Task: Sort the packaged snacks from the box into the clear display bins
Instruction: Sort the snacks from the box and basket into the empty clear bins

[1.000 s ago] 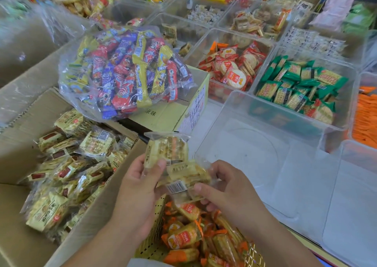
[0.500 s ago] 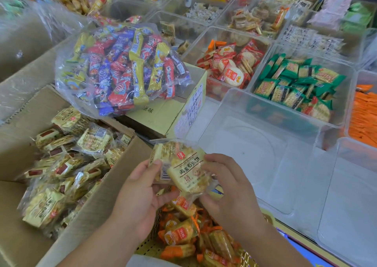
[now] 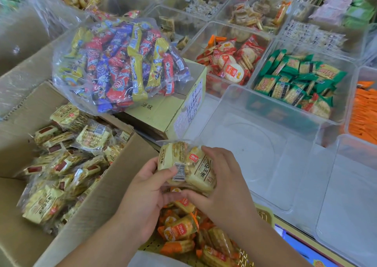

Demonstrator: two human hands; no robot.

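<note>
While the left hand [image 3: 146,193] and right hand [image 3: 222,187] grip a stack of pale yellow, clear-wrapped biscuit packets [image 3: 187,164] at lower centre, the brown cardboard box [image 3: 106,201] at lower left lies heaped with the same packets and the clear plastic bin [image 3: 255,150] right of centre holds none, so sorting looks barely begun. The stack's count is unclear; the left fingers hide beneath it.

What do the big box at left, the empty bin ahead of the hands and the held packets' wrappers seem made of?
Box: brown cardboard, matte, with creased flaps.
Empty bin: rigid clear plastic, glossy; green snacks show through its back wall.
Packets: thin transparent film, probably plastic, shiny and crinkled.
</note>
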